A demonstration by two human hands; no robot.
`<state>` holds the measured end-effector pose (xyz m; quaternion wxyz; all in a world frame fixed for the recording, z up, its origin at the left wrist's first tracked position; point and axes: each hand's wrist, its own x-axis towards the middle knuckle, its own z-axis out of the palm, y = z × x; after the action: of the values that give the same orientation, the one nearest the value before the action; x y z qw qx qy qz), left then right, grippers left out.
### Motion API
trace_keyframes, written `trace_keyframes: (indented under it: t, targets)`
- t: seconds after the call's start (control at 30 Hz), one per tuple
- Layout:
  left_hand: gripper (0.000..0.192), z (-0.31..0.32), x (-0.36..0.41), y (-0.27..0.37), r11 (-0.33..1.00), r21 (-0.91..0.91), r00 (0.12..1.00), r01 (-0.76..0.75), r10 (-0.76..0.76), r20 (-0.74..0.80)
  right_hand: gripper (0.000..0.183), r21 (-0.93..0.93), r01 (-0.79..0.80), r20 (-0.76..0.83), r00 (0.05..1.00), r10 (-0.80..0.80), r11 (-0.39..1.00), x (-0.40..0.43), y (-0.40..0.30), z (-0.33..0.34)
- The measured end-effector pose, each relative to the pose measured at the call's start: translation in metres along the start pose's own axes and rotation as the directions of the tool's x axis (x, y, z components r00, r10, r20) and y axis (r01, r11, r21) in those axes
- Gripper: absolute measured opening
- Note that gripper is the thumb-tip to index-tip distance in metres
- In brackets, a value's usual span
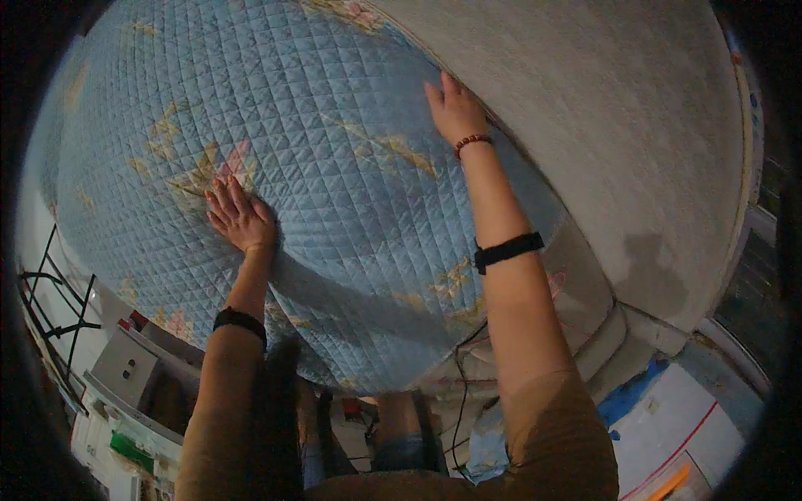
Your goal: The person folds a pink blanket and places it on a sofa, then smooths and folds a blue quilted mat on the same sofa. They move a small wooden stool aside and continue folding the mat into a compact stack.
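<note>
A light blue quilted bedspread [326,181] with a diamond stitch and yellow and pink flowers spreads out before me. My left hand [241,216] lies flat on it, fingers spread, over a pink flower print. Up by the wall side, my right hand [456,109] rests on the bedspread's far right edge with thumb and fingers apart. Neither hand grips anything that I can see. Creases run from below my left hand towards the near edge, where the cloth hangs down in front of my legs.
A pale wall [595,125] rises along the bedspread's right side. A black cable [460,388] hangs near my right arm. At lower left stand a grey cabinet [122,363] and a black metal frame [69,300]. A white sheet with a red line [664,432] lies at lower right.
</note>
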<state>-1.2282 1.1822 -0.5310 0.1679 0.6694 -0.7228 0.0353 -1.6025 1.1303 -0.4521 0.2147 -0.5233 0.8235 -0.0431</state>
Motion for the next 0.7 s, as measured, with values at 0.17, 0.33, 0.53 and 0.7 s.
trace_keyframes:
  t: [0.17,0.33,0.53,0.7]
  targets:
    - [0.056,0.001,0.0,0.0,1.0,-0.011,1.0,0.013,-0.013,-0.002,0.069,0.037,-0.153,0.08,0.985,0.15,0.988,0.034,-0.014,0.006]
    - [0.056,0.001,-0.001,0.0,0.999,-0.023,1.0,0.027,-0.027,0.014,0.073,-0.081,-0.295,0.251,0.918,0.306,0.952,0.063,-0.03,-0.005]
    - [0.058,0.005,-0.001,-0.001,1.0,0.021,1.0,0.011,-0.011,-0.004,0.065,-0.115,-0.217,0.057,0.973,0.225,0.969,0.041,-0.037,0.004]
    - [0.058,0.005,-0.004,-0.001,0.999,-0.023,0.999,0.047,-0.047,0.025,0.06,0.025,0.22,-0.207,0.955,-0.21,0.975,0.033,-0.04,0.021]
